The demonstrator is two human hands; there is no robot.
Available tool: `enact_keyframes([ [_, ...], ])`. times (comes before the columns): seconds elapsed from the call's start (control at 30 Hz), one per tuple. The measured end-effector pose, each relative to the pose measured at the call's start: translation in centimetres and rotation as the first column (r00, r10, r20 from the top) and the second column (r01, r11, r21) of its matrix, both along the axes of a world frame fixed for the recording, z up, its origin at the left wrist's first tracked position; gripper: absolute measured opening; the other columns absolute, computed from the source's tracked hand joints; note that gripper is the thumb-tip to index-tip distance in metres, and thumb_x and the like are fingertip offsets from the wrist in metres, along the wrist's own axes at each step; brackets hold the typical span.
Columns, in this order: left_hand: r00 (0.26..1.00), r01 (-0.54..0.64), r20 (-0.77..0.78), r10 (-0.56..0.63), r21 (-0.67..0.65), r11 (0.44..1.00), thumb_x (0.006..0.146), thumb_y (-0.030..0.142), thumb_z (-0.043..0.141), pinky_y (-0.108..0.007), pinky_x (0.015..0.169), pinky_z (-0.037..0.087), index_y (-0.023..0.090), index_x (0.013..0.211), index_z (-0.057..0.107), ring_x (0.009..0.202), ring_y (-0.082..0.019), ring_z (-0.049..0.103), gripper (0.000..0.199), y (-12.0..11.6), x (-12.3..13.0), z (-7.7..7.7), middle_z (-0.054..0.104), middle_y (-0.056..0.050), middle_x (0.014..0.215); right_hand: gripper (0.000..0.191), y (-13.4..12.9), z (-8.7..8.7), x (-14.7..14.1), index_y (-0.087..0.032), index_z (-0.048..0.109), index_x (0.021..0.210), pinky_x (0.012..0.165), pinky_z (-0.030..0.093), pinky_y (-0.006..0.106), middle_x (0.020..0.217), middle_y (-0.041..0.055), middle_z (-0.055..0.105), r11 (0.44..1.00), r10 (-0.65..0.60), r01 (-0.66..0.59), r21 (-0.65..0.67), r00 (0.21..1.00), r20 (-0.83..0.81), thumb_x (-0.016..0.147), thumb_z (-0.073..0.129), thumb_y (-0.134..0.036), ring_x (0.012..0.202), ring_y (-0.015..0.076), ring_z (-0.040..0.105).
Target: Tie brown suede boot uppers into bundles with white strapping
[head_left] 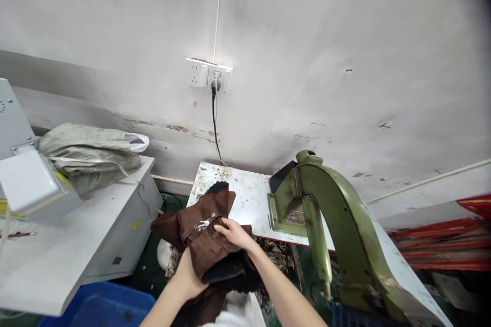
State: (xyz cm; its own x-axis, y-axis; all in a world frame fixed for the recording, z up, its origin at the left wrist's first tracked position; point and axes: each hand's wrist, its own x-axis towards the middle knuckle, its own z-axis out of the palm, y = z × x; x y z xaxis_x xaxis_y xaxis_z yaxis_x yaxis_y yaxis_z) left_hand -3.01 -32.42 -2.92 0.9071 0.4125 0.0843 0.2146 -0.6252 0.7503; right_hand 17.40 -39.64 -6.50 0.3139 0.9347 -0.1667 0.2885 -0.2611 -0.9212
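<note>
Brown and black fabric pieces [215,253] are bunched in front of me, over the near edge of a white worktable [245,194]. A narrow strap with a small metal buckle [202,225] crosses the brown cloth. My right hand [232,232] pinches the cloth and strap just right of the buckle, thumb on top. From below, my left hand [188,276] supports the bundle at its left side; its fingers are hidden under the fabric.
A green machine with a curved arm [341,204] stands on the table's right. At left are a grey-white cabinet [111,225], a greenish sack [92,153] and a blue bin [103,306]. A wall socket [209,75] holds a black plug. Red-edged material [441,245] lies far right.
</note>
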Motion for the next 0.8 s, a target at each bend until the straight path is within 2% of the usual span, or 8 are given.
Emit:
enact_keyframes([
  [0.1, 0.973, 0.12, -0.175, -0.149, -0.168, 0.979, 0.075, 0.027, 0.057, -0.039, 0.104, 0.046, 0.032, 0.108, 0.071, 0.114, -0.027, 0.061, 0.037, 1.8, -4.6, 2.2, 0.068, -0.003, 0.12, 0.03, -0.2, 1.1, -0.1, -0.019, 0.061, 0.083, 0.068, 0.038, 0.024, 0.076, -0.0015, 0.062, 0.996, -0.005, 0.022, -0.082, 0.979, 0.202, 0.09, 0.055, -0.048, 0.075, 0.0159, 0.055],
  [0.17, 0.98, 0.017, -0.185, -0.074, -0.293, 0.956, 0.079, 0.026, 0.043, -0.034, 0.083, 0.056, 0.026, 0.08, 0.073, 0.085, -0.023, 0.069, 0.03, 3.7, -5.7, 4.7, 0.074, -0.003, 0.09, 0.029, 0.0, 1.7, -0.4, -0.02, 0.061, 0.081, 0.064, 0.035, 0.023, 0.074, -0.0011, 0.062, 0.986, 0.033, 0.027, -0.167, 0.938, 0.346, 0.091, 0.054, -0.046, 0.072, 0.0158, 0.055],
  [0.23, 0.995, -0.031, -0.104, 0.003, -0.272, 0.962, 0.084, 0.025, 0.034, -0.031, 0.079, 0.055, 0.022, 0.073, 0.07, 0.081, -0.021, 0.069, 0.037, 5.4, -4.0, 6.8, 0.073, -0.004, 0.082, 0.029, 0.3, 2.1, -0.8, -0.02, 0.061, 0.083, 0.063, 0.035, 0.024, 0.076, 0.0005, 0.064, 0.972, 0.069, 0.031, -0.234, 0.91, 0.41, 0.091, 0.055, -0.047, 0.072, 0.0165, 0.057],
  [0.3, 0.999, -0.036, -0.002, 0.036, -0.11, 0.993, 0.086, 0.025, 0.035, -0.035, 0.095, 0.05, 0.019, 0.106, 0.07, 0.106, -0.022, 0.065, 0.041, 6.0, -0.4, 7.0, 0.071, -0.008, 0.113, 0.03, 0.6, 2.4, -1.0, -0.02, 0.063, 0.087, 0.063, 0.035, 0.024, 0.079, 0.0027, 0.066, 0.959, 0.093, 0.034, -0.283, 0.901, 0.423, 0.092, 0.054, -0.048, 0.075, 0.0178, 0.059],
  [0.37, 0.996, 0.019, -0.086, -0.01, 0.099, 0.995, 0.088, 0.031, 0.043, -0.043, 0.108, 0.039, 0.015, 0.139, 0.05, 0.132, -0.028, 0.048, 0.054, 5.2, 3.5, 5.1, 0.052, -0.013, 0.143, 0.032, 0.7, 2.9, -1.0, -0.02, 0.064, 0.093, 0.064, 0.036, 0.025, 0.084, 0.0048, 0.068, 0.949, 0.1, 0.04, -0.313, 0.902, 0.421, 0.093, 0.05, -0.048, 0.078, 0.0188, 0.06],
  [0.53, 0.941, 0.09, -0.316, 0.123, 0.582, 0.808, 0.074, 0.043, 0.075, -0.06, 0.114, 0.022, 0.014, 0.147, 0.04, 0.141, -0.041, 0.03, 0.086, 1.4, 7.5, -1.1, 0.033, -0.024, 0.152, 0.052, -0.4, 6.5, 0.9, -0.02, 0.067, 0.102, 0.062, 0.041, 0.026, 0.092, 0.0067, 0.071, 0.857, 0.249, -0.047, -0.512, 0.909, 0.333, 0.069, 0.073, -0.059, 0.078, 0.022, 0.063],
  [0.63, 0.956, 0.087, -0.263, 0.128, 0.672, 0.735, 0.078, 0.046, 0.071, -0.06, 0.112, 0.024, 0.013, 0.147, 0.04, 0.138, -0.043, 0.034, 0.082, 1.3, 6.9, -2.3, 0.035, -0.026, 0.15, 0.076, -1.2, 8.7, 2.0, -0.022, 0.065, 0.112, 0.064, 0.044, 0.028, 0.103, 0.0075, 0.07, 0.752, 0.394, -0.135, -0.645, 0.876, 0.276, 0.05, 0.083, -0.061, 0.085, 0.0255, 0.065],
  [0.8, 0.993, 0.114, -0.088, -0.076, 0.602, 0.79, 0.094, 0.046, 0.042, -0.056, 0.109, 0.034, 0.011, 0.148, 0.037, 0.135, -0.04, 0.041, 0.065, 2.6, 6.0, -4.8, 0.037, -0.023, 0.151, 0.053, -2.3, 7.9, 1.5, -0.031, 0.063, 0.111, 0.077, 0.046, 0.033, 0.092, 0.0016, 0.071, 0.824, 0.299, 0.075, -0.561, 0.784, 0.544, 0.062, 0.083, -0.037, 0.088, 0.0257, 0.067],
])
